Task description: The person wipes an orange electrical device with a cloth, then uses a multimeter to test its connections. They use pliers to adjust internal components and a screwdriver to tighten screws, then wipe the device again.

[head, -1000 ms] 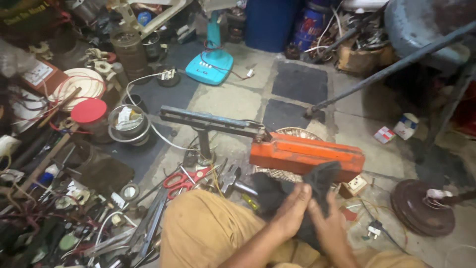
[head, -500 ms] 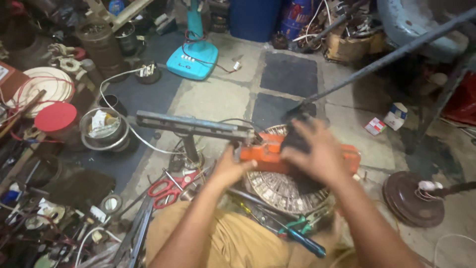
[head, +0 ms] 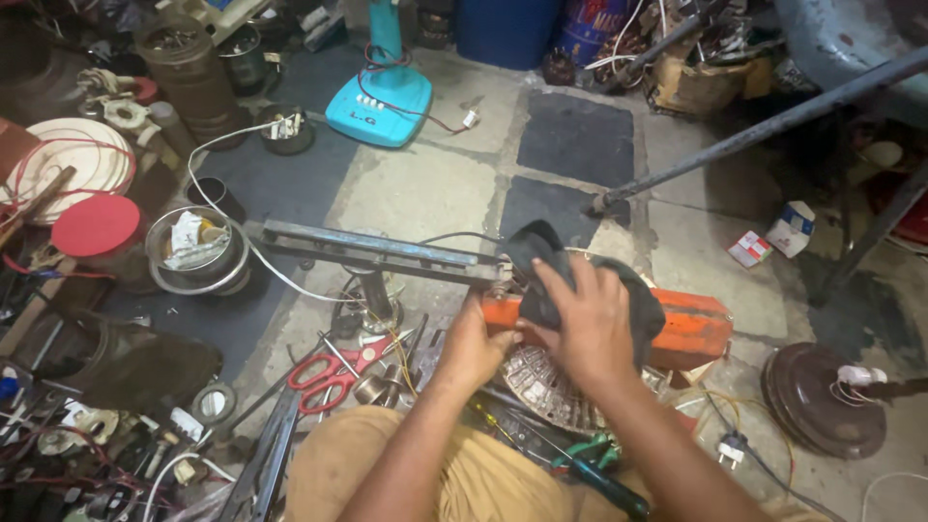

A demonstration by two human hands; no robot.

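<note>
The right hand [head: 590,324] presses a dark cloth [head: 570,280] onto the orange block [head: 691,329]. The left hand [head: 474,343] grips the block's near end, beside red scissors [head: 333,372] on the floor [head: 425,198].

A grey stone-tiled floor [head: 425,193] carries a turquoise fan base [head: 379,97], red-handled scissors [head: 329,372], a steel bowl [head: 193,253] and a small carton [head: 791,228].

Dark cloth [head: 580,280] draped over orange metal box [head: 691,329].
</note>
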